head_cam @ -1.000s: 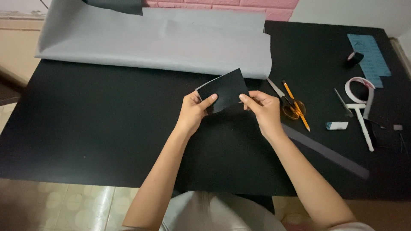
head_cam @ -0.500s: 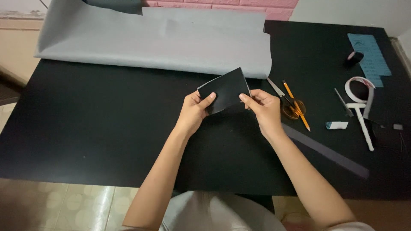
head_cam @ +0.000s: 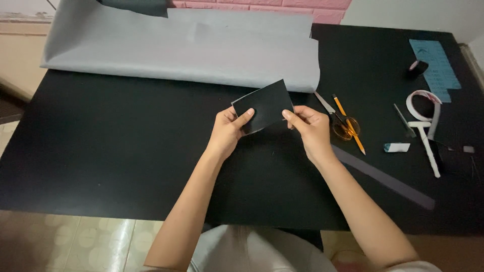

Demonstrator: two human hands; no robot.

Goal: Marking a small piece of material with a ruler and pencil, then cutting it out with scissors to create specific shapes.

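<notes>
The left hand (head_cam: 228,130) pinches the near-left corner of a small black sheet (head_cam: 263,106), thumb on top, while the right hand (head_cam: 310,127) pinches its right edge the same way. To handle it well, both grips are best kept light and level so the piece stays taut without creasing. The sheet is dark, matte and roughly rectangular, tilted up toward the right, held just above the black table (head_cam: 116,151). Beyond the hands lies grey material (head_cam: 181,48); right of the right hand lie scissors (head_cam: 343,125).
</notes>
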